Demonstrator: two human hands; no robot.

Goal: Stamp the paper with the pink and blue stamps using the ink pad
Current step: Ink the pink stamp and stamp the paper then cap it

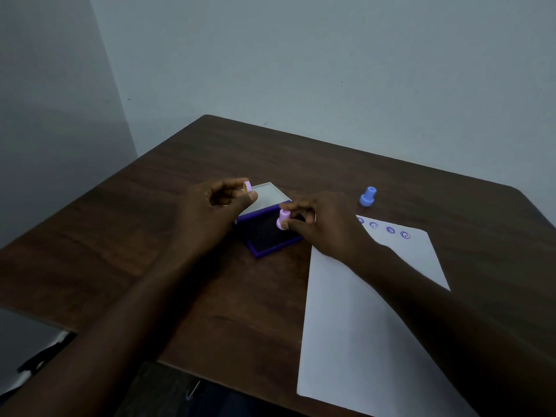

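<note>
the right hand (325, 224) pinches the pink stamp (283, 219) between thumb and fingertips, its long axis tilted, base pointing down and left toward the dark pad (272, 236) that lies open directly beneath it; whether the base touches the ink or hangs just above cannot be told. the left hand (216, 206) is closed on a small pink cap (247, 186), held up beside the pad's raised clear lid (266, 197), so it looks like the stamp's cover and this hand is busy. the paper (370, 311) lies to the right of the pad, under the right forearm, with a row of purple marks (390, 230) along its far edge. the blue stamp (367, 197) stands upright on the worktop (186, 164), just beyond that edge, nearer the right hand and well apart from the left. the coming move likely turns on this: from the pad, the blank paper lies right and toward the person, so the right hand must carry the stamp that way and set it upright, base flat.
</note>
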